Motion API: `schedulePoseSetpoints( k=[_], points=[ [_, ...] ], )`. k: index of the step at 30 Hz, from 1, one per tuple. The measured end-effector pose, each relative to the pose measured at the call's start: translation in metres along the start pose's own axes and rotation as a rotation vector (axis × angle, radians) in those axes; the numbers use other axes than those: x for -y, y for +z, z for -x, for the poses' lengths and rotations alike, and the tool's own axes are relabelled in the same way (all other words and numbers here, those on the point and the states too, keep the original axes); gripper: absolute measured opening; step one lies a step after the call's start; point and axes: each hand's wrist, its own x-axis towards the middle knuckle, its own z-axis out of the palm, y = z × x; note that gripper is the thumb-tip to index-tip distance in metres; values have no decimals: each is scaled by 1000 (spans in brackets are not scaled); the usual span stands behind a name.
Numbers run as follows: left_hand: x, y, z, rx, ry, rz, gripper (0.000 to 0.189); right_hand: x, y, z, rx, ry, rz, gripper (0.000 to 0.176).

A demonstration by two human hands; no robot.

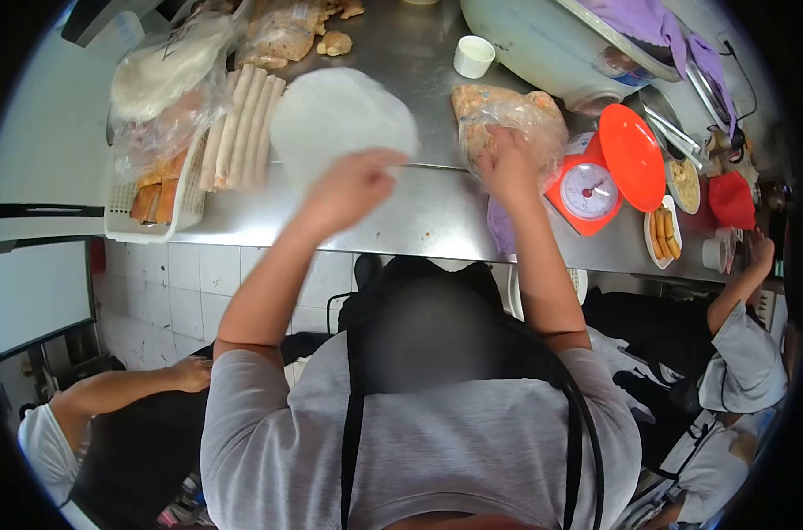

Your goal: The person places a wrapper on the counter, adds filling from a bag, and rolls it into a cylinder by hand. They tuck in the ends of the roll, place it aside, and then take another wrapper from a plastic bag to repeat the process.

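My left hand (355, 189) is over the lower right edge of a round white wrapper sheet (339, 119), its fingers curled and blurred; whether it holds anything cannot be made out. My right hand (510, 163) reaches onto a clear plastic bag of orange-flecked filling (534, 124), fingertips at the bag's near side. What lies between those fingers is hidden. Long pale rolls (242, 128) lie side by side left of the sheet. A red scale (588, 193) with a round dial stands right of the bag.
At the left is a white basket (189, 199) with fried pieces, wrapper packs above it. A white cup (475, 56), a large bowl (542, 44), a red lid (632, 157) and a dish of fried rolls (663, 234) are on the steel table (331, 237). People stand on both sides.
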Motion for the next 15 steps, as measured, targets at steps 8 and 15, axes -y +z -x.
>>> schedulePoseSetpoints(
  k=[8,15],
  points=[
    [71,84,15,-144,209,19,33,25,23,22,199,-66,-128,32],
    [151,32,21,-708,-96,-224,39,39,45,19,369,206,146,43]
  ],
)
